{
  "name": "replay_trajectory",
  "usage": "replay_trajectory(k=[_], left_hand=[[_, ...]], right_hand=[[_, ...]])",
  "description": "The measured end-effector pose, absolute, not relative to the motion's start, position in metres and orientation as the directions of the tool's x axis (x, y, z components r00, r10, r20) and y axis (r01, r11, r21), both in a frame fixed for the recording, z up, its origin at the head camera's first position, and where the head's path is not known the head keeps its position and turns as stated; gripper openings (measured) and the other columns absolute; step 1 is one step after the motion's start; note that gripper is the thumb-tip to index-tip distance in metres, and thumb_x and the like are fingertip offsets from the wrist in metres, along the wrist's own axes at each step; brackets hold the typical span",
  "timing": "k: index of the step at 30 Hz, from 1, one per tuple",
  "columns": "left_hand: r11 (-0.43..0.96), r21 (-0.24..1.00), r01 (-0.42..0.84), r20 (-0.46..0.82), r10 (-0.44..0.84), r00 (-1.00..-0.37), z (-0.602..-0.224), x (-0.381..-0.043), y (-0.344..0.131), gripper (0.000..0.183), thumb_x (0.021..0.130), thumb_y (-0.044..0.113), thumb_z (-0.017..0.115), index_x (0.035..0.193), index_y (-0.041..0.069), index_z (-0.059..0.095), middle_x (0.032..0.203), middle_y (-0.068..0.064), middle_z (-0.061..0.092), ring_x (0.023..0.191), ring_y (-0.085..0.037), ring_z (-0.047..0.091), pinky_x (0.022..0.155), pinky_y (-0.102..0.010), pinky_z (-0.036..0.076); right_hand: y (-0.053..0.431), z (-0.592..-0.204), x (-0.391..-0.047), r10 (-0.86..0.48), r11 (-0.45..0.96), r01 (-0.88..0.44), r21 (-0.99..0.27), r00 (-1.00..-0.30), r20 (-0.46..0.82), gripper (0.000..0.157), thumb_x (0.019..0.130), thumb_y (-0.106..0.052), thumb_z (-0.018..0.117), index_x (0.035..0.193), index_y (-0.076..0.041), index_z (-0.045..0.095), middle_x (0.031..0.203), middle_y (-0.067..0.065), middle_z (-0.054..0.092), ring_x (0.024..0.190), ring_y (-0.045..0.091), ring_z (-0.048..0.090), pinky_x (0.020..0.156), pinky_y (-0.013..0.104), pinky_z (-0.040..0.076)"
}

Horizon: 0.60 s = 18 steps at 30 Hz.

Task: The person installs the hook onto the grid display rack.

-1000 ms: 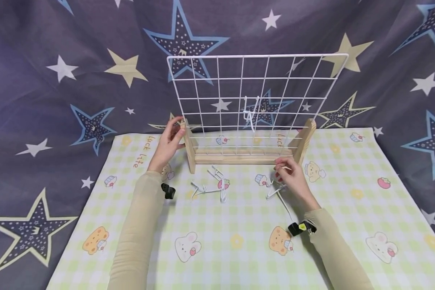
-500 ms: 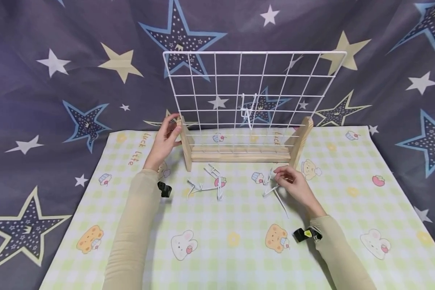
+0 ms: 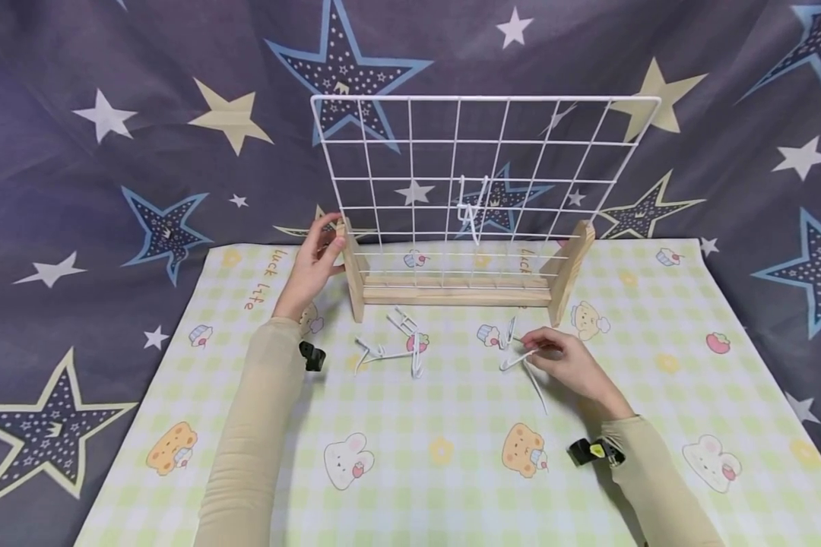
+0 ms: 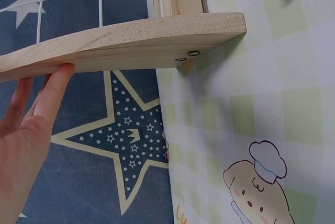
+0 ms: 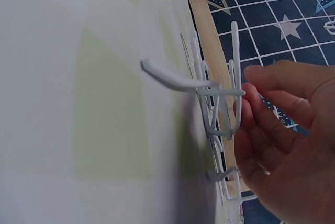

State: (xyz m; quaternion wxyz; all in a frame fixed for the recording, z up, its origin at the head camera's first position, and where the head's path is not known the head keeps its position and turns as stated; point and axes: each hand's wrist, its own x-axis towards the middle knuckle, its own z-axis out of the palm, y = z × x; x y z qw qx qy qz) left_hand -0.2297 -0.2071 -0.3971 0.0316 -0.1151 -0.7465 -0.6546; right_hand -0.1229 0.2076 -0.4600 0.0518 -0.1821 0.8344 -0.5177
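A white wire grid panel (image 3: 479, 142) stands upright in a wooden base (image 3: 451, 295). My left hand (image 3: 311, 266) holds its left wooden side piece (image 3: 351, 270); in the left wrist view the thumb (image 4: 64, 75) lies against the outer face. A white wire hook (image 3: 474, 209) hangs on the grid near the middle. On the right, my right hand (image 3: 568, 361) is over loose white wire hooks (image 3: 509, 363). In the right wrist view its thumb and fingertips are right at one upright hook wire (image 5: 236, 77); I cannot tell if they pinch it.
More loose white wire hooks (image 3: 404, 353) lie in front of the base, left of centre. A checked cloth (image 3: 445, 494) with cartoon prints covers the table. Behind it hangs a dark curtain (image 3: 144, 61) with stars.
My right hand has moved from the base's front toward me and slightly right, along the loose hooks. The left hand stays on the side piece. The head view shifted slightly.
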Motion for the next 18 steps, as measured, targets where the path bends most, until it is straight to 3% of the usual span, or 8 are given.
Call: replay_trajectory(k=[4,12,18], left_hand=[[0.127,0.97,0.207,0.19,0.131,-0.973,-0.393,-0.226,-0.206,0.045,0.103,0.015,0.047,0.146,0.008,0.034,0.131,-0.027,0.045,0.11,-0.031,0.05,0.089,-0.057,0.051],[0.121,0.97,0.209,0.193,0.133,-0.972,-0.392,-0.225,-0.206,0.045,0.103,0.014,0.046,0.145,0.008,0.034,0.133,-0.029,0.043,0.11,-0.032,0.049,0.089,-0.059,0.05],[0.122,0.971,0.207,0.191,0.13,-0.973,-0.39,-0.225,-0.205,0.044,0.103,0.014,0.046,0.145,0.008,0.034,0.134,-0.03,0.042,0.114,-0.035,0.047,0.09,-0.059,0.05]], right_hand=[[0.216,-0.478,-0.129,-0.348,0.398,-0.255,-0.881,-0.931,0.112,0.026,0.082,0.017,0.065,0.107,0.013,0.062,0.101,0.027,0.064,0.095,0.043,0.061,0.092,0.057,0.048],[0.22,-0.491,-0.138,-0.337,0.43,-0.242,-0.87,-0.937,0.094,0.023,0.083,0.012,0.066,0.105,0.009,0.064,0.099,0.02,0.067,0.09,0.031,0.064,0.084,0.021,0.053],[0.219,-0.492,-0.142,-0.339,0.53,-0.291,-0.796,-0.934,0.115,0.016,0.085,0.009,0.066,0.101,0.005,0.067,0.094,0.014,0.069,0.083,0.023,0.064,0.077,0.026,0.055]])
